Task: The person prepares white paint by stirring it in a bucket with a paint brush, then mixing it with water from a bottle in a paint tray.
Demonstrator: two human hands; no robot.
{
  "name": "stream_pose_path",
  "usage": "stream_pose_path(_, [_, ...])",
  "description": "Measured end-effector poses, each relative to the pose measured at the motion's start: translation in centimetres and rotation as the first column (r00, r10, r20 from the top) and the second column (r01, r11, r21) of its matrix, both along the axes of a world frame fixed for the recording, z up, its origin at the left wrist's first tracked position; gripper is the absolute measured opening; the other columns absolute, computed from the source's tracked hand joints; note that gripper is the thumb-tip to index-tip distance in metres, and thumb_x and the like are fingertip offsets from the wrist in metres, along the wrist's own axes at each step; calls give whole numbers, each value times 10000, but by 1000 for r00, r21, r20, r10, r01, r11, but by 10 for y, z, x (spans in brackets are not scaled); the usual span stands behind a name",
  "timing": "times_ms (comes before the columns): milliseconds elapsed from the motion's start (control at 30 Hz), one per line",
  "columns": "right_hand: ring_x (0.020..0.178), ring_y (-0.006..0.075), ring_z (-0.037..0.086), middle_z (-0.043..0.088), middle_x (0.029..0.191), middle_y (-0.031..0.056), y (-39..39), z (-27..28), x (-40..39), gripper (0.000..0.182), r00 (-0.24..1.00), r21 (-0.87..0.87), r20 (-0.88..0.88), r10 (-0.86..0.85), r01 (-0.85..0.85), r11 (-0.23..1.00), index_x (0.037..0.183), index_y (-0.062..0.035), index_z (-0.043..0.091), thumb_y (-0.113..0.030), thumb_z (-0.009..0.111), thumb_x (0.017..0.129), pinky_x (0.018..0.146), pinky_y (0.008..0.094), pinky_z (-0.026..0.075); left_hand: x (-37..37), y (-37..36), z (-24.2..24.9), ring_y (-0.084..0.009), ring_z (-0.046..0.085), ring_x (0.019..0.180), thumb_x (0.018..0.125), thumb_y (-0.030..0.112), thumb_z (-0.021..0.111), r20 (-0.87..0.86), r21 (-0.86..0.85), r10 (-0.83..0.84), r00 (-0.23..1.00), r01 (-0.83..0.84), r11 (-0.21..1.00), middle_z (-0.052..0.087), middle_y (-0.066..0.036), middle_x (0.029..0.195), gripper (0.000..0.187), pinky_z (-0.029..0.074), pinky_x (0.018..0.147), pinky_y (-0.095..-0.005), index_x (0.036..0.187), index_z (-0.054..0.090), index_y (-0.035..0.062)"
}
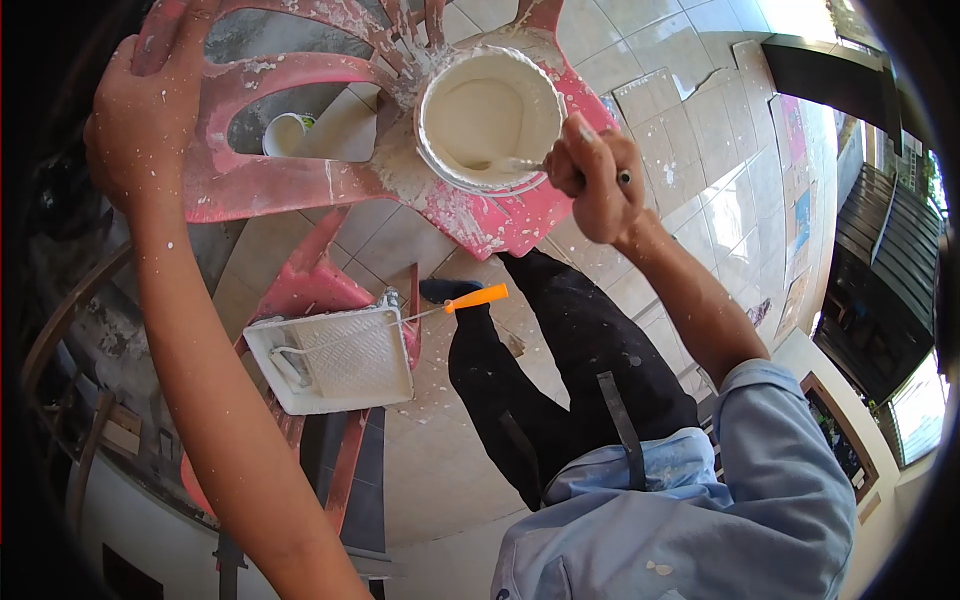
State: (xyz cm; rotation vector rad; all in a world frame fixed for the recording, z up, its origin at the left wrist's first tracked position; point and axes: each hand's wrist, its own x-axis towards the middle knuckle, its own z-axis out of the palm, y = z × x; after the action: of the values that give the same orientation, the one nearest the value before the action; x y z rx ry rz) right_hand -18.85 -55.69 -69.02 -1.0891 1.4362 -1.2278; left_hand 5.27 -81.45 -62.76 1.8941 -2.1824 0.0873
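A white bucket [425, 150] of cream-white paint stands on the seat of a pink plastic chair [500, 222] spattered with paint. My right hand [600, 178] is closed around the handle of a thin tool [520, 165], whose far end dips into the paint near the bucket's near rim. At the upper left, my left hand [150, 110] is wrapped round the top edge of the chair's back. Below the chair, a white paint tray [345, 360] holds a roller [290, 368] with an orange handle [478, 298] sticking out over the tray's right side.
Under the chair back, a small white container [285, 135] shows through the gap. Another red plastic piece [315, 285] supports the tray. Paint-spotted floor tiles [690, 150] spread to the right, with flattened sheets on them. A dark bench-like object [830, 85] is at the upper right.
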Motion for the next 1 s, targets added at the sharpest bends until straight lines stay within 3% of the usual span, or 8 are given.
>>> stream_pose_path(133, [449,114,284,305,490,6,-68,-1,-24,541,933,-232,-184,-310,265,936,553,-59,329,-295,399,1035,471,309,261,0,-4,-3,-413,577,1159,668,877,506,20,-23,20,1000,-20,1000,649,-174,1206,941,455,958,-474,1285,612,174])
stream_pose_path(267, [446,121,297,296,486,5,-76,-8,14,516,825,-271,144,-546,563,780,559,-69,331,-284,437,1016,472,313,270,3,-4,-4,-414,573,1166,664,881,506,18,-47,14,1000,-13,999,645,-176,1215,948,454,961,-474,1293,608,178])
stream_pose_path(367, [454,104,336,371,471,15,-20,-19,36,567,879,-17,282,-386,406,914,520,-31,373,-249,354,1044,462,289,297,3,-4,-7,-415,569,1174,661,883,507,-12,-63,8,1000,-9,998,638,-183,1228,964,452,971,-471,1306,600,173])
stream_pose_path(500, [477,109,322,353,489,22,2,6,2,569,999,-65,0,33,-33,997,539,-25,358,-271,325,1052,472,300,290,-3,2,6,-414,565,1182,666,881,508,20,71,17,1000,-19,997,628,-189,1244,981,451,980,-466,1321,588,155])
stream_pose_path(633, [485,116,390,421,502,34,-72,0,-30,586,932,-228,-225,-284,233,945,599,11,473,-383,396,1026,485,290,335,2,-3,-6,-414,564,1184,669,882,502,9,-40,21,1000,-21,999,628,-188,1246,984,453,977,-467,1320,590,149])
stream_pose_path(767, [451,113,364,398,470,22,-71,-4,17,578,838,-236,123,-532,545,804,537,-4,428,-294,392,1036,468,283,327,4,-4,-6,-411,564,1187,668,886,500,8,-51,-2,1000,3,999,628,-187,1244,986,454,977,-465,1317,592,149])
stream_pose_path(867, [474,111,318,374,490,5,-13,-7,36,564,960,13,155,-235,236,972,551,-19,373,-264,326,1056,478,289,296,3,-4,-6,-410,565,1184,665,888,501,-6,-53,7,1000,-8,999,627,-186,1247,989,453,979,-462,1313,595,147])
stream_pose_path(1000, [513,106,348,370,517,10,-19,10,-3,560,995,-44,-95,6,-10,999,583,-19,389,-320,344,1053,496,307,311,-3,2,5,-382,549,1220,656,878,517,31,65,20,999,-22,998,602,-180,1296,1023,426,1012,-442,1333,578,114])
